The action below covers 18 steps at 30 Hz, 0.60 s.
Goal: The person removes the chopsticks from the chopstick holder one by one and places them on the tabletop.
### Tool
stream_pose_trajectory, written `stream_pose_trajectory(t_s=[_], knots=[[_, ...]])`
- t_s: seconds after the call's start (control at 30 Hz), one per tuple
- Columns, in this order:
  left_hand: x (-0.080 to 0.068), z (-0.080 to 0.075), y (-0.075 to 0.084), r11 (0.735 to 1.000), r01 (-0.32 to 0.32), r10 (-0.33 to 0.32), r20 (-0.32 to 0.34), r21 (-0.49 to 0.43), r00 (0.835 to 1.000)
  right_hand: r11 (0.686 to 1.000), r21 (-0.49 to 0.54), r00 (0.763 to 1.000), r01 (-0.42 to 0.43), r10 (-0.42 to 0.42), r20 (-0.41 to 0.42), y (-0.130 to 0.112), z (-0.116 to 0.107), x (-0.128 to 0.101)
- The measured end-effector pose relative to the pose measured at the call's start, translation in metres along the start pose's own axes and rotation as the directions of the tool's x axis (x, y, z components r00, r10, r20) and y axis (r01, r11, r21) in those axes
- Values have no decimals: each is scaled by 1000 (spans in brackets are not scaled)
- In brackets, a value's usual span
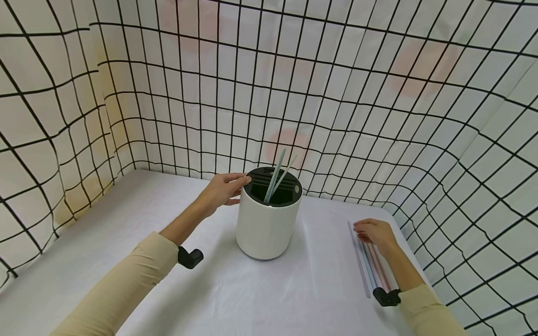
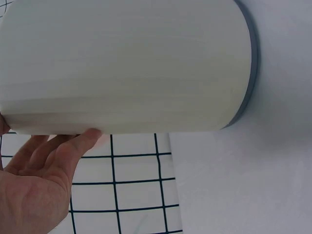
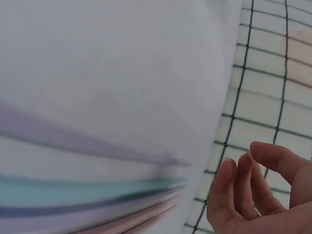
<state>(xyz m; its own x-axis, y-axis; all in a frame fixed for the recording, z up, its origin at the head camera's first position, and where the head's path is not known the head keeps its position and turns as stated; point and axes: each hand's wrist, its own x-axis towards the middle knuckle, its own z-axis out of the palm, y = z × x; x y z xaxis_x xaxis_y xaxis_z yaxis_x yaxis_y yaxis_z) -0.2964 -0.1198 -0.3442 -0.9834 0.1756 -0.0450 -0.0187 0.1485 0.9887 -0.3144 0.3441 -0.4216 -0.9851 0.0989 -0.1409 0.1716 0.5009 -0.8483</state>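
A white cylindrical holder [image 1: 266, 228] with a black slotted top [image 1: 261, 178] stands upright mid-table. Two pale blue-green sticks [image 1: 275, 176] lean in its large opening. My left hand [image 1: 220, 191] holds the holder at its upper left, thumb on the rim and fingers against the outer side; in the left wrist view, fingertips [image 2: 90, 136] touch the white wall. On the right, my right hand [image 1: 376, 233] hovers over long pastel sticks [image 1: 370, 266] in lilac, blue and pink, lying side by side. Its fingers are loosely bent, with nothing visible between thumb and fingertips [image 3: 225, 170].
A white cloth [image 1: 269, 303] covers the table. Black wire grid panels [image 1: 252, 84] rise at the back and along both sides, with white sheeting behind them. Black wrist mounts [image 1: 190, 257] sit at both sleeves.
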Motion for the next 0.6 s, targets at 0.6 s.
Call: stream_pose_trajectory(t_s=[0.6], knots=[[-1, -1, 0, 1000, -17, 17, 9, -7, 1000, 967, 105, 963, 230, -242, 115, -150, 53, -38]])
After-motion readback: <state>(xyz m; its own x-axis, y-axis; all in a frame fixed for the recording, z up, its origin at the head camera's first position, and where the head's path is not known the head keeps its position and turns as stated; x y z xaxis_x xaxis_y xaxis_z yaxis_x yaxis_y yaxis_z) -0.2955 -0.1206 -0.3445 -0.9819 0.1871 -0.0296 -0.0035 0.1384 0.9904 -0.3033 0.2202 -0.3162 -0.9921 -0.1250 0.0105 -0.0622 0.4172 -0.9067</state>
